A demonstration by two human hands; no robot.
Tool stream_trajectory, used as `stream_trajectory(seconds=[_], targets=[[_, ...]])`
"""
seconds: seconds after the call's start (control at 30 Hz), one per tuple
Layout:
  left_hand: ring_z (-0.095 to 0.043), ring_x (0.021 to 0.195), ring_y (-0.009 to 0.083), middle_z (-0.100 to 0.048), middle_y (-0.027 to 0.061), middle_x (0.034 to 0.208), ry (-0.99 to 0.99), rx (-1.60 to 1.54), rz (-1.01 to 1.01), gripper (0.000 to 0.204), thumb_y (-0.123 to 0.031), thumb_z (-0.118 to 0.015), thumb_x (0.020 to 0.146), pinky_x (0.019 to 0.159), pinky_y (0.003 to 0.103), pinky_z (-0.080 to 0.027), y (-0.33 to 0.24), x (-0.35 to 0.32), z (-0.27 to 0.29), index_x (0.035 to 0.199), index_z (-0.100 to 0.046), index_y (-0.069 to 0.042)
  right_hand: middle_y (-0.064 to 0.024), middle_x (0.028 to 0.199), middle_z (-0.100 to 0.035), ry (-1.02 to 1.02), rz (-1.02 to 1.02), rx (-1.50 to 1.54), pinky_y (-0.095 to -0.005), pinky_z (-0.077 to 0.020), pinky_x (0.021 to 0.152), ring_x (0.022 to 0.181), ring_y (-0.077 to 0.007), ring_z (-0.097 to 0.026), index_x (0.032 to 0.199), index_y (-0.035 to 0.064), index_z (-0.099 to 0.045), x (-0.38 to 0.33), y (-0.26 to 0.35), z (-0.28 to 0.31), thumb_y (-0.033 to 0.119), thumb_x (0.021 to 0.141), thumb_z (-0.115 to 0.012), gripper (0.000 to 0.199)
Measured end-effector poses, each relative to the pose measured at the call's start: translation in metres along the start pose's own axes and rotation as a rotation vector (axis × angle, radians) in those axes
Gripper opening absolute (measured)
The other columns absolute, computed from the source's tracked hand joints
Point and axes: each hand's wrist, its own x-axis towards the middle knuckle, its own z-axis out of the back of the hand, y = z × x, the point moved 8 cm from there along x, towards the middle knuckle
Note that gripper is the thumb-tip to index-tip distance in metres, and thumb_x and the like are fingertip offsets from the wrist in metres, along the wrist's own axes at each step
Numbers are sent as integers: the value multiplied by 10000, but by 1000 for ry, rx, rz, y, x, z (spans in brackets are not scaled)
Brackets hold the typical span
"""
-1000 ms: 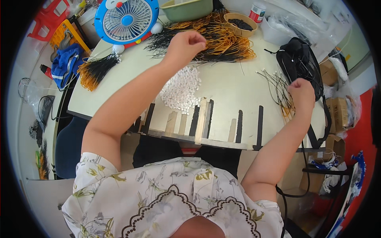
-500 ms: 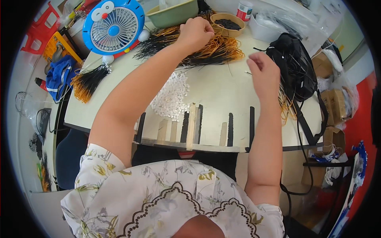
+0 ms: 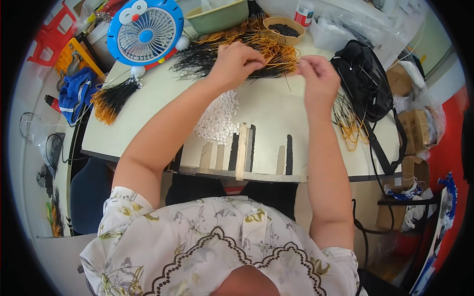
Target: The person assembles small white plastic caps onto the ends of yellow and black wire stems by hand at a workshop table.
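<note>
My left hand (image 3: 234,65) is closed in a pinch over the front of a heap of thin black and orange cords (image 3: 279,58). Opposite it, at the heap's right end, my right hand (image 3: 320,78) has its thumb and fingertips together. Whatever lies between the fingertips of either hand is too small to make out. Many tiny white pieces (image 3: 217,117) lie in a loose pile on the pale table (image 3: 148,111), below my left wrist. A smaller bunch of black and orange cords (image 3: 349,121) rests right of my right forearm.
Black and wooden strips (image 3: 242,150) stick up along the table's near edge. A blue fan (image 3: 145,36), a green basin (image 3: 217,18), a bowl of black bits (image 3: 284,30) and a white-red jar (image 3: 303,13) stand behind. A black mesh bag (image 3: 363,81) lies right; another cord bundle (image 3: 116,98) left.
My left hand has come nearer, off the back of the cord heap. My right hand has moved left toward it, its fingers drawing together. The view has shifted slightly.
</note>
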Motion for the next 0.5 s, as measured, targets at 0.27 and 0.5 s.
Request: stream_trajectory(seconds=[0.27, 0.5], targets=[[-556, 1103, 246, -683, 44, 1065, 153, -8, 58, 72, -95, -761, 771, 952, 394, -397, -13, -23, 34, 841, -745, -88, -27, 844, -635, 49, -15, 198, -211, -438, 750, 784, -85, -561, 1048, -14, -619, 7, 23, 42, 14, 925, -566, 136], [-306, 1422, 307, -598, -52, 1344, 26, 254, -156, 65, -134, -790, 719, 1079, 525, -225, -56, -55, 58, 759, -739, -130, -3, 805, -575, 660, -153, 71, -230, -424, 756, 781, -85, -530, 1049, -5, -606, -26, 25, -31, -5, 891, -551, 168]])
